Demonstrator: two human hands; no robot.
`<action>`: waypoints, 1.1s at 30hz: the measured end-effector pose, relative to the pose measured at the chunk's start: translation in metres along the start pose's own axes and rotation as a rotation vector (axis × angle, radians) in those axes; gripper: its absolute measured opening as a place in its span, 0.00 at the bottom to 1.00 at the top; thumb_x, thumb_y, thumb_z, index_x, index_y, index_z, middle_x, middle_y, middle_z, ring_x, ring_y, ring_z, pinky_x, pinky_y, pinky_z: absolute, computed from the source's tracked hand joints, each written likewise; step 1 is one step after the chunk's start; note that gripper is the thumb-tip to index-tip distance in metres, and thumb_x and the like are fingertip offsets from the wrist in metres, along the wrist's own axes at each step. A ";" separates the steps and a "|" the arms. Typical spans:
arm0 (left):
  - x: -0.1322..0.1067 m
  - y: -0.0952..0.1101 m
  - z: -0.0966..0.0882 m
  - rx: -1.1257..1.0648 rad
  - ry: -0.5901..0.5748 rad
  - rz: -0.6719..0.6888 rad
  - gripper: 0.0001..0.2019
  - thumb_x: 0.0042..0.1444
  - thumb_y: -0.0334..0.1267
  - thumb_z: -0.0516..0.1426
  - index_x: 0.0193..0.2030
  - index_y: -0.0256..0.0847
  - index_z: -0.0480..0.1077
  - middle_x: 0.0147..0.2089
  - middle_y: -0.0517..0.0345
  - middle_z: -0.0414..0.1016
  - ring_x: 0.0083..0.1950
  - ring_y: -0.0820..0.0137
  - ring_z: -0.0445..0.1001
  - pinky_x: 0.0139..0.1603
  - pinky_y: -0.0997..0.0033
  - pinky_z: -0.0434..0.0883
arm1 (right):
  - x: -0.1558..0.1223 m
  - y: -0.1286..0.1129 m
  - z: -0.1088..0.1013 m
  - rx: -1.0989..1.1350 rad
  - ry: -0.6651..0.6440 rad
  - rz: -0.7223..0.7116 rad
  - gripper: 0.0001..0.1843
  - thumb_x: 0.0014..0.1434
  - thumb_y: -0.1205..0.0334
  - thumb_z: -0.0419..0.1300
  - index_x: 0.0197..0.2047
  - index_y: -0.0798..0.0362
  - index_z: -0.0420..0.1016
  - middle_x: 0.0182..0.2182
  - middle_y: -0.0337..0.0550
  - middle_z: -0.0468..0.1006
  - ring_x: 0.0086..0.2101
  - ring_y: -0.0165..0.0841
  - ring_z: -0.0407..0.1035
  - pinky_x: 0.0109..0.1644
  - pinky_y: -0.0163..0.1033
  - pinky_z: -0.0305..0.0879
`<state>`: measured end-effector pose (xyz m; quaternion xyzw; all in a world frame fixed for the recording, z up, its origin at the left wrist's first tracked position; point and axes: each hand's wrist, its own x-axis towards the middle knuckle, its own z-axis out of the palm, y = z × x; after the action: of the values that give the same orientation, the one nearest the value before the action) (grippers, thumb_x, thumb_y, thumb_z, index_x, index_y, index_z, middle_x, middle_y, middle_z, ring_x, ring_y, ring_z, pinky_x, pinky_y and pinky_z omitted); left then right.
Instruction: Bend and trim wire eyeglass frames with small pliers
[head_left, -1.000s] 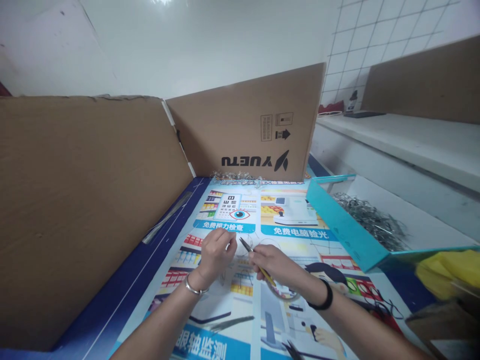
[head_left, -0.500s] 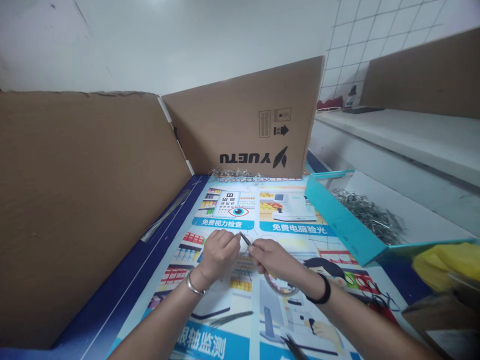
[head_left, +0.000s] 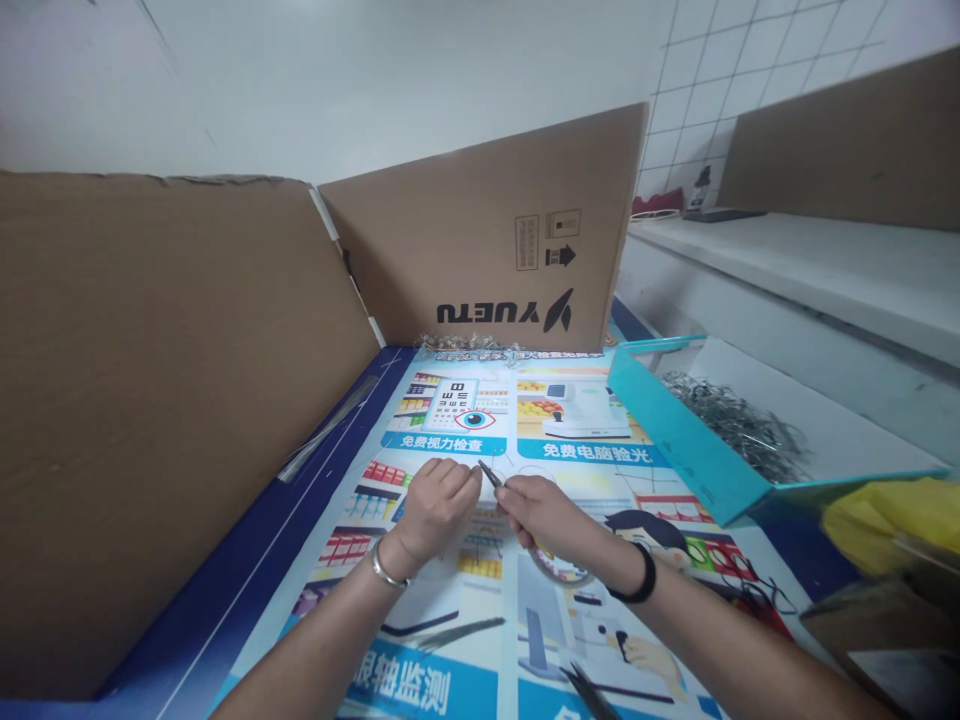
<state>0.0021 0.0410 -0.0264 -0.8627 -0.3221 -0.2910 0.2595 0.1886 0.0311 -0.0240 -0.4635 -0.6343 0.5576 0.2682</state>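
Observation:
My left hand [head_left: 437, 503] is closed in a pinch above the printed poster [head_left: 465, 640] that covers the table; what its fingertips hold is too small to make out. My right hand [head_left: 541, 512] grips a slim tool [head_left: 490, 475] with a dark metal tip, and that tip points up-left at the left fingertips. The two hands almost touch. A clear round lens [head_left: 559, 568] lies on the poster under my right wrist.
Brown cardboard walls stand at the left [head_left: 165, 400] and at the back [head_left: 487, 240]. A teal tray [head_left: 690, 445] at the right holds a heap of thin metal parts [head_left: 739, 425]. Yellow cloth [head_left: 892, 520] lies at the far right. Thin metal pieces [head_left: 469, 348] lie along the back wall.
Both hands have drawn a little closer together, and the tool's yellow handle is now hidden inside my right hand. The view has tilted slightly.

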 end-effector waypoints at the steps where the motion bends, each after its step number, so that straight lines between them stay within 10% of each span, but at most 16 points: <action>1: 0.000 0.001 0.000 -0.002 0.000 -0.008 0.03 0.56 0.28 0.54 0.36 0.38 0.67 0.26 0.58 0.68 0.29 0.71 0.63 0.31 0.67 0.57 | 0.000 0.000 -0.001 -0.019 0.002 -0.006 0.16 0.59 0.53 0.48 0.25 0.53 0.61 0.16 0.33 0.64 0.14 0.23 0.59 0.17 0.30 0.54; 11: 0.005 -0.001 0.003 -0.149 0.011 -0.468 0.09 0.55 0.28 0.51 0.26 0.40 0.67 0.25 0.60 0.67 0.29 0.74 0.65 0.31 0.74 0.60 | -0.013 -0.020 -0.013 0.189 -0.122 0.080 0.16 0.53 0.49 0.57 0.29 0.55 0.69 0.19 0.36 0.69 0.18 0.27 0.65 0.18 0.30 0.53; 17: 0.005 -0.008 0.005 -0.325 0.023 -0.694 0.07 0.51 0.27 0.52 0.28 0.41 0.68 0.29 0.61 0.70 0.32 0.75 0.68 0.32 0.78 0.62 | -0.022 -0.046 -0.036 0.956 0.093 -0.008 0.11 0.54 0.53 0.57 0.34 0.51 0.71 0.29 0.39 0.73 0.31 0.31 0.70 0.37 0.39 0.67; 21: 0.006 -0.008 0.004 -0.394 0.008 -0.750 0.07 0.51 0.27 0.52 0.28 0.41 0.68 0.30 0.61 0.71 0.33 0.75 0.68 0.34 0.78 0.63 | -0.031 -0.054 -0.043 1.082 0.168 -0.074 0.14 0.55 0.50 0.55 0.42 0.46 0.69 0.36 0.42 0.75 0.41 0.40 0.70 0.45 0.51 0.65; 25: 0.008 -0.009 0.001 -0.445 0.014 -0.790 0.06 0.51 0.28 0.52 0.29 0.41 0.69 0.30 0.62 0.71 0.33 0.75 0.68 0.35 0.77 0.63 | -0.039 -0.044 -0.022 0.944 0.168 0.179 0.14 0.56 0.49 0.54 0.37 0.51 0.68 0.26 0.39 0.71 0.27 0.32 0.69 0.33 0.40 0.65; 33: 0.011 -0.001 -0.009 -0.543 0.043 -0.776 0.06 0.52 0.29 0.52 0.29 0.40 0.68 0.30 0.61 0.70 0.32 0.75 0.67 0.34 0.76 0.62 | -0.045 -0.025 -0.006 -0.085 0.378 0.019 0.18 0.53 0.45 0.55 0.36 0.53 0.68 0.22 0.35 0.67 0.24 0.30 0.64 0.28 0.36 0.61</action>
<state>0.0052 0.0407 -0.0121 -0.7090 -0.5274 -0.4581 -0.0965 0.2056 -0.0045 0.0089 -0.5769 -0.5910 0.4360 0.3575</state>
